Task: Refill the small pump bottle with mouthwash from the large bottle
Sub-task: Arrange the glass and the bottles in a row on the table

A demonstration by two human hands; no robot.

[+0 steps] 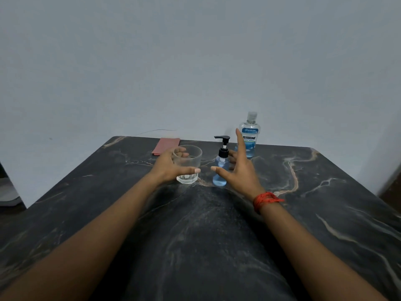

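The small pump bottle point(221, 168), clear with blue liquid and a black pump head, stands upright near the table's middle. Behind it to the right stands the large mouthwash bottle point(250, 135), capped, with a blue label. My right hand point(238, 170) is spread wide around the pump bottle, thumb in front and fingers behind, not clearly touching it. My left hand point(171, 168) is curved around a clear drinking glass point(188, 165) to the left, fingers apart, thumb across its front.
A folded pink cloth point(166, 146) lies at the back left of the dark marble table point(303, 213). A pale wall stands right behind the table. A red thread band circles my right wrist.
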